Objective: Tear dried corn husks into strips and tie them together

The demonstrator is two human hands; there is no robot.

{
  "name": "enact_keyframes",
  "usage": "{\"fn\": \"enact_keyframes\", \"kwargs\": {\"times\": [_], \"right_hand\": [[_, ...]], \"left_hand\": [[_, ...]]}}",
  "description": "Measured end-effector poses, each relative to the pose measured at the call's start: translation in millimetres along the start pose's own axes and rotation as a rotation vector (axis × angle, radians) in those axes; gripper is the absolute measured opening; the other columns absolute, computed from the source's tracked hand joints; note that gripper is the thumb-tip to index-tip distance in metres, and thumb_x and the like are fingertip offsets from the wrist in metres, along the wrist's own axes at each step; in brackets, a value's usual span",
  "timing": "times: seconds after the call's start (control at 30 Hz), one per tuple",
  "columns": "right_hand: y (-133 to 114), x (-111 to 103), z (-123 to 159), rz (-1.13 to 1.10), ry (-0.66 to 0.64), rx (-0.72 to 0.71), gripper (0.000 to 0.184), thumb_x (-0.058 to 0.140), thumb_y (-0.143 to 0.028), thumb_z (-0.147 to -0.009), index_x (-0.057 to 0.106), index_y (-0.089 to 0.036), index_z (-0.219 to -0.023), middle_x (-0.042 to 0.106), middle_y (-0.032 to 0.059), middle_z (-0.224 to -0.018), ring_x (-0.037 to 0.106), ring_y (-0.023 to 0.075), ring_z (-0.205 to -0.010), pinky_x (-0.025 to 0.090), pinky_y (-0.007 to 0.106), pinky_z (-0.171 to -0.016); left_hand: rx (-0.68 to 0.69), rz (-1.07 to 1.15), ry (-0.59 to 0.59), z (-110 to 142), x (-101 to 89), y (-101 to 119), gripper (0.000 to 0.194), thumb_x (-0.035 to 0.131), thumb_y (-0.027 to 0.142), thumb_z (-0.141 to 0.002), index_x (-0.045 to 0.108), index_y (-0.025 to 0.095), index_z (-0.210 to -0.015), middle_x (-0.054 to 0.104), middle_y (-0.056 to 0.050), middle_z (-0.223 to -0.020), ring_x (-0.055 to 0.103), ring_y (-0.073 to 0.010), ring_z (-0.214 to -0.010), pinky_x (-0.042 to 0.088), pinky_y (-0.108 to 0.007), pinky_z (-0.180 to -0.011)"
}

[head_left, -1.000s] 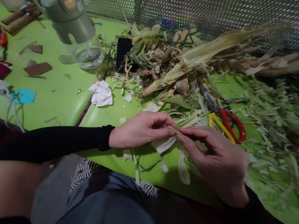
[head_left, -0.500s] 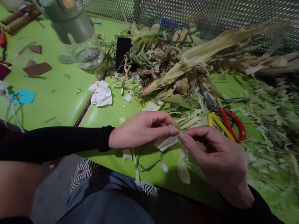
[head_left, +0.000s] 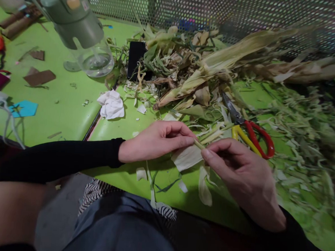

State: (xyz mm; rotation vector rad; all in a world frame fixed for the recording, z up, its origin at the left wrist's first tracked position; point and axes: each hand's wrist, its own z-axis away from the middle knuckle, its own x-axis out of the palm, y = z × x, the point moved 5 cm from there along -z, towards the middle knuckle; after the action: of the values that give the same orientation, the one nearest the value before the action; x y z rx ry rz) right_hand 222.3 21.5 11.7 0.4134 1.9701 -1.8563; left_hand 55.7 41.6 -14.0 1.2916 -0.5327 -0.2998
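Between my two hands stretches a thin, pale green strip of corn husk [head_left: 199, 144]. My left hand [head_left: 159, 142] pinches one end between thumb and fingers. At the other end, the thumb and forefinger of my right hand [head_left: 238, 169] are closed on it. Under the strip a flat, whitish piece of husk [head_left: 187, 157] lies on the green table, and a curled husk scrap [head_left: 205, 188] is just below my right fingers. Scissors [head_left: 245, 126] with one red and one yellow handle rest beyond my right hand, blades pointing away.
Dry husks [head_left: 199, 74] are heaped at the back, beside a black phone [head_left: 136, 59]. Shredded husk [head_left: 305, 137] covers the right side. A crumpled tissue [head_left: 111, 104], a green-topped clear bottle [head_left: 84, 41] and a white cable [head_left: 11, 121] are on the left. A perforated panel [head_left: 129, 4] borders the back.
My fingertips have drawn apart, my right hand moving slightly right, so more of the strip shows between them. The view has shifted slightly.
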Motion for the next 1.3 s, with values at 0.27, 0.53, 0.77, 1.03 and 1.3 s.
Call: {"fn": "enact_keyframes", "kwargs": {"times": [0.27,0.53,0.77,1.03,1.3], "right_hand": [[2,2,2,0.089,-0.014,-0.048,0.022,0.076,-0.038,-0.078,0.065,-0.021,-0.068,0.064,-0.0011,-0.06,0.055,0.0114,-0.05,0.049,0.024,-0.05],[6,-5,1,0.037,0.032,0.008,0.031,0.074,-0.044,-0.082,0.064,-0.021,-0.065,0.062,-0.0019,-0.057,0.054,0.0103,-0.05,0.046,0.021,-0.048],[11,2,-1,-0.049,-0.032,-0.023,0.024,0.077,-0.04,-0.078,0.068,-0.021,-0.09,0.068,0.0004,-0.074,0.061,0.012,-0.058,0.054,0.024,-0.054],[1,4,0,0.112,-0.063,-0.117,0.011,0.071,-0.03,-0.08,0.067,-0.021,-0.075,0.066,-0.0009,-0.065,0.06,0.0126,-0.055,0.054,0.025,-0.055],[3,5,4,0.141,-0.003,-0.154,0.011,0.073,-0.03,-0.081,0.071,-0.022,-0.089,0.074,0.0018,-0.078,0.07,0.016,-0.064,0.062,0.029,-0.063]], "left_hand": [[0.012,-0.01,-0.064,4,4.6,3,0.024,0.07,0.035,-0.087,0.063,0.014,-0.095,0.054,0.004,-0.067,0.044,-0.0063,-0.059,0.033,-0.021,-0.054],[0.027,-0.042,0.056,-2,-6.5,4,0.032,0.071,0.044,-0.085,0.063,0.013,-0.087,0.056,0.003,-0.073,0.046,-0.0073,-0.066,0.036,-0.023,-0.06],[0.041,-0.034,0.041,-3,-5.2,2,0.032,0.069,0.045,-0.086,0.063,0.013,-0.088,0.056,0.002,-0.074,0.045,-0.0075,-0.066,0.036,-0.023,-0.062],[0.082,-0.124,0.052,-2,-4.9,2,0.029,0.065,0.042,-0.09,0.065,0.013,-0.089,0.055,0.003,-0.071,0.045,-0.0078,-0.064,0.035,-0.023,-0.059],[0.137,-0.286,0.067,-1,-4.6,4,0.022,0.063,0.035,-0.091,0.067,0.014,-0.09,0.064,-0.001,-0.08,0.052,-0.0101,-0.072,0.041,-0.024,-0.067]]}}
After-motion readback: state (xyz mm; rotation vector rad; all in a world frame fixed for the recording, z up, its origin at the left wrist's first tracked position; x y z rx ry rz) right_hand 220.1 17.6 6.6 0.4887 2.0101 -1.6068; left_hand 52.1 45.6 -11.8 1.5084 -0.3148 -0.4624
